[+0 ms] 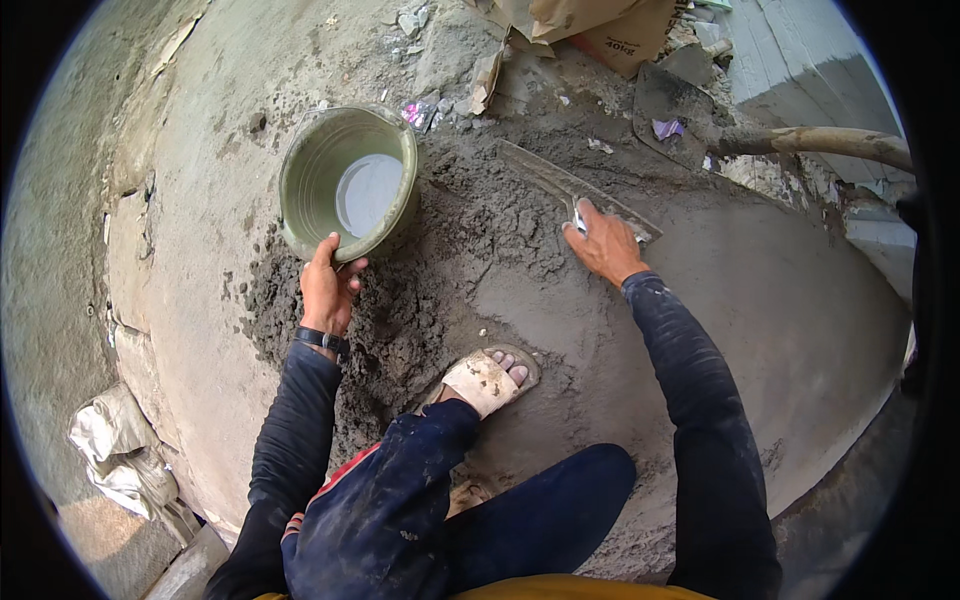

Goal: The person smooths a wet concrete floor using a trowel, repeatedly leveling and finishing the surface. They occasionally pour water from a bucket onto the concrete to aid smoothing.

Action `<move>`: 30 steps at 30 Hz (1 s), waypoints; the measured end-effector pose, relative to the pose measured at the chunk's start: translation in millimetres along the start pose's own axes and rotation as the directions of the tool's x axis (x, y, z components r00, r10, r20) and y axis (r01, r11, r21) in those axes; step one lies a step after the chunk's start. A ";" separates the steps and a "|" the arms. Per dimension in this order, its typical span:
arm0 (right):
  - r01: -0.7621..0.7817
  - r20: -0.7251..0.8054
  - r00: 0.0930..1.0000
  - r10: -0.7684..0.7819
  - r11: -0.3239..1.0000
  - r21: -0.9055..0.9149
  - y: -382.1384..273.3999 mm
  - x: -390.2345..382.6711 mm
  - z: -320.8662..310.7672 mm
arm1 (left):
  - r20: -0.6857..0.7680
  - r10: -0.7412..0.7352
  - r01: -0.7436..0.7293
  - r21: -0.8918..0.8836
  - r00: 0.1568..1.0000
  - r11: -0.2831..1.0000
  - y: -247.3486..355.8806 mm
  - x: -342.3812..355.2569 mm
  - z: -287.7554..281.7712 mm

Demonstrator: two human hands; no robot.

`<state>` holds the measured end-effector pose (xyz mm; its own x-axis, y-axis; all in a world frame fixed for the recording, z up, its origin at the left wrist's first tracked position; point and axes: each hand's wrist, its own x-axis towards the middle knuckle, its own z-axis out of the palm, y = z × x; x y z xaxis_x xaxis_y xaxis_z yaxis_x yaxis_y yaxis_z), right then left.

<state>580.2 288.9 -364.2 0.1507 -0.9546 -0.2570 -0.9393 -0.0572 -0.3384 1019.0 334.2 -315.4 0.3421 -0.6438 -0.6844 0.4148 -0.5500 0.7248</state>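
Note:
My left hand grips the near rim of a green plastic bucket, thumb over the edge and fingers underneath. The bucket tips toward me, and a pale, light grey patch shows at its bottom. To the right, my right hand is closed round the handle of a long, flat plastering trowel. Its blade lies low over the wet grey mortar, slanting from upper left to lower right. Darker, crumbly mortar lies heaped below and beside the bucket.
My sandalled foot stands in the mortar between my arms. A shovel blade with a wooden handle lies at the far right. Torn brown paper bags are at the far edge. A white sack lies at the lower left.

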 end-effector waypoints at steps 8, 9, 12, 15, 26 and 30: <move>0.165 0.216 0.961 -0.172 0.985 0.048 -54.9 -12.6 10.6 | -0.142 0.136 -0.125 0.080 0.981 0.989 33.6 53.7 -67.5; 0.059 0.268 0.961 -0.061 0.998 0.015 -48.8 -11.9 6.2 | -0.161 0.181 -0.155 0.163 0.970 0.974 42.0 56.3 -77.2; -0.103 0.195 0.975 0.105 0.994 -0.018 -4.2 -4.2 -12.1 | -0.136 0.218 -0.162 0.335 0.967 0.928 61.3 56.3 -105.0; -0.113 0.031 0.993 0.115 0.991 -0.066 49.2 11.1 -29.6 | -0.135 0.240 -0.179 0.355 0.961 0.918 68.7 48.4 -137.7; 0.073 0.650 0.753 -0.103 0.995 0.073 -78.5 0.2 21.4 | -0.318 0.580 -0.357 0.544 0.750 0.760 -17.6 39.3 -243.2; 0.090 0.426 0.893 -0.145 0.985 0.147 -78.8 11.3 -4.8 | -0.270 0.399 -0.073 0.743 0.876 0.665 -26.8 49.8 -264.1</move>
<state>654.4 281.2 -336.0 0.4024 -0.7197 -0.5657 -0.8664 -0.0999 -0.4892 1247.6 457.3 -389.8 0.6933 -0.6397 -0.3318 -0.3758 -0.7138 0.5909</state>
